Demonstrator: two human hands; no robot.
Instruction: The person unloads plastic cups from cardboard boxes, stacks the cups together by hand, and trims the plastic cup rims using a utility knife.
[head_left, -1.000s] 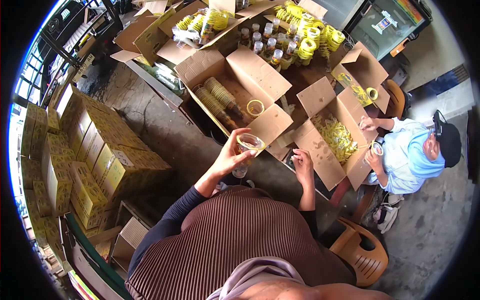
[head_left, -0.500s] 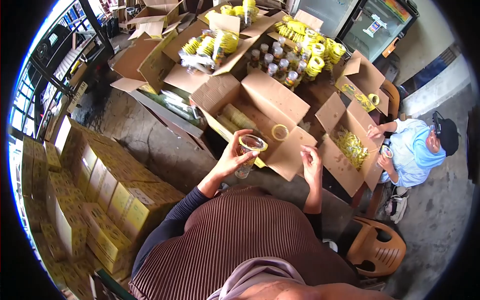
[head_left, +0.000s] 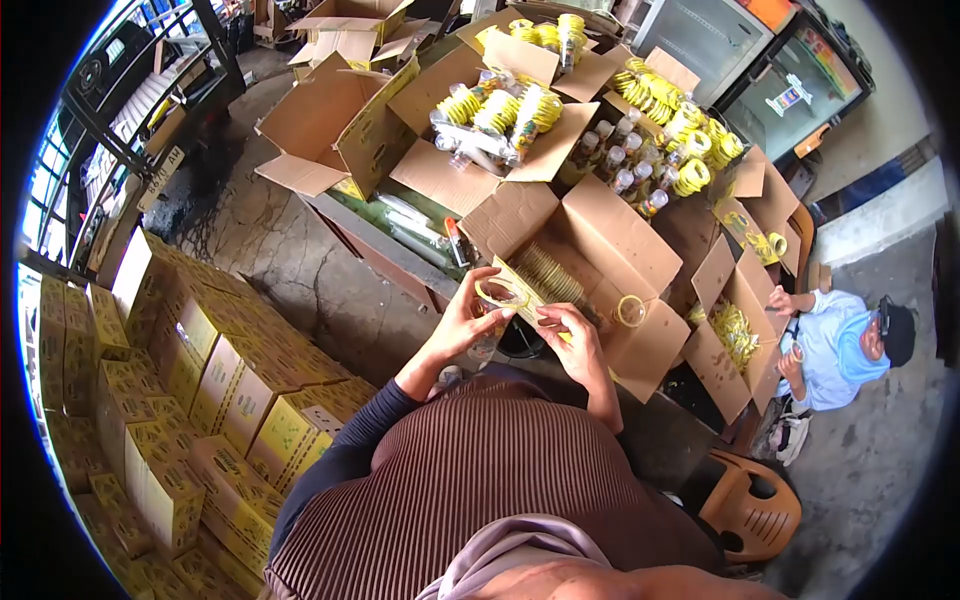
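My left hand (head_left: 462,322) is wrapped round a clear plastic jar (head_left: 486,345) with a yellow rim, held upright in front of my body with its mouth facing up. Close to the right side of that rim is my right hand (head_left: 580,350), its thumb and fingers drawn together. Whatever they pinch, if anything, is too small to make out. Just beyond both hands stands an open cardboard box (head_left: 625,235). Inside it lie a row of stacked round yellow-edged pieces (head_left: 550,272) and a single yellow-rimmed round piece (head_left: 631,311).
Filled jars (head_left: 622,180) and yellow ring stacks (head_left: 693,177) cover the table behind. Another open box (head_left: 560,145) holds wrapped packs. At right, a co-worker (head_left: 835,340) sits beside a box of small yellow packets (head_left: 735,335). Closed cartons (head_left: 230,390) are piled at left; an orange chair (head_left: 750,505) stands lower right.
My right hand has moved left to the jar's rim, its fingers closing together. My left hand keeps hold of the jar. The view has shifted, so the boxes appear further right.
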